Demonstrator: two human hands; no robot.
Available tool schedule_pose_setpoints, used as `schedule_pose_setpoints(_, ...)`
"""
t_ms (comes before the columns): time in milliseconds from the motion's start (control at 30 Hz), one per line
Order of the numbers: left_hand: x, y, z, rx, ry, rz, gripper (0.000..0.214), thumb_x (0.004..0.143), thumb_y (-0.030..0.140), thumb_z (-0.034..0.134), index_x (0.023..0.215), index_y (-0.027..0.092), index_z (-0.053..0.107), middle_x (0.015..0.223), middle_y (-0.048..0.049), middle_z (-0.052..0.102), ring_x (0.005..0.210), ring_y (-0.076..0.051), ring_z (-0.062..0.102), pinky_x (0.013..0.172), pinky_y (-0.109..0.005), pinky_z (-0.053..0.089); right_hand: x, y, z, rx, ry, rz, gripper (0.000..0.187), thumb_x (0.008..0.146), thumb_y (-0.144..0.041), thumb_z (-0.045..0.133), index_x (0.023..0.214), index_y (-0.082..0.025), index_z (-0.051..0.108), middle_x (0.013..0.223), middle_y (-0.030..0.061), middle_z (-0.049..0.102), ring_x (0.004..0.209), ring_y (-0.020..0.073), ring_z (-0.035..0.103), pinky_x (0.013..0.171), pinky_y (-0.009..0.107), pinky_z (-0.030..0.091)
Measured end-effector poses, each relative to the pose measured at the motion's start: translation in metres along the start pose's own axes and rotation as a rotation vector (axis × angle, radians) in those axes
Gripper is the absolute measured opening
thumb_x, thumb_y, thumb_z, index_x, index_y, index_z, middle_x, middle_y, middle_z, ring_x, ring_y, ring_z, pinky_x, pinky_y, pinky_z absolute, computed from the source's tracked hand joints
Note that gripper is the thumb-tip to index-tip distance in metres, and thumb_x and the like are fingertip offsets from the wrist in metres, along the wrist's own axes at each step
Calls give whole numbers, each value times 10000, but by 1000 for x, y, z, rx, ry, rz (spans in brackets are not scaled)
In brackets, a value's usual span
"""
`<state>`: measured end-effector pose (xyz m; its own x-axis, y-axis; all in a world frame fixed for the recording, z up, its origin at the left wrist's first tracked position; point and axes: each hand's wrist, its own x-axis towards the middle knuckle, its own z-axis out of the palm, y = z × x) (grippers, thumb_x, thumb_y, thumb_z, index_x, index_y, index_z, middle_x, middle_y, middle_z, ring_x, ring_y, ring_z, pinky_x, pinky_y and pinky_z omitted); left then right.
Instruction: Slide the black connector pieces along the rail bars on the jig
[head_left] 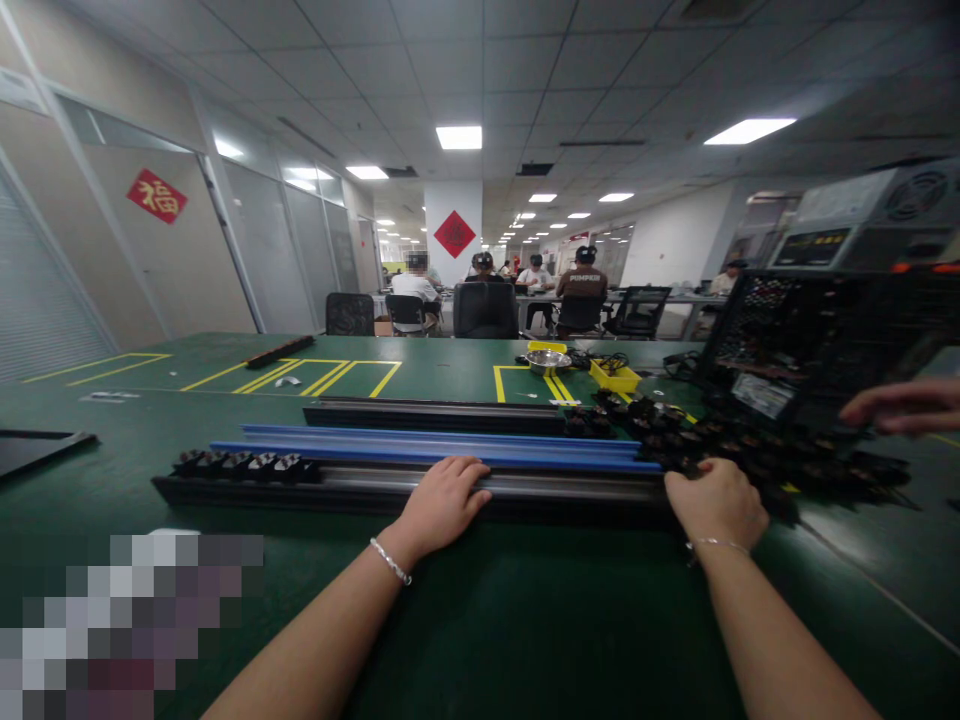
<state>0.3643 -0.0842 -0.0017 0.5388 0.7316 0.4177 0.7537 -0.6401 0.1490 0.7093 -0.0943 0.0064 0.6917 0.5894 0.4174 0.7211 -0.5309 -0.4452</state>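
We stretch both forearms forward over the table [525, 610]. Our left grip [442, 503] rests palm-down, unclenched, across the middle of the long black rail [555, 487]; our right grip [716, 505] curls at its right end, contents hidden, so we cannot tell what it grasps. A blue rail [450, 446] crowds the far edge; open table lies nearer us.

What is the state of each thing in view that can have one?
Long black rail with grey channel: flat, small parts at its left end.
Long blue rail: flat, lying behind it.
Left hand: resting on the black rail.
Right hand: fingers bent, at that rail's right end.
Round silver metal bowl: upright.
White rectangular ceiling lights: lit.
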Motion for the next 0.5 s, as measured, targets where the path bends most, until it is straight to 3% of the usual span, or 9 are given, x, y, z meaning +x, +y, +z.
schedule_pose_setpoints(500,0,-1,0,6,1,0,341,903,390,377,1176,226,498,1221,-48,532,1133,-192,461,1000,-357,339,2,4,0,89,12,66,444,690,-363,488,1064,-134,557,1074,182,572,999,338,521,779,434,429)
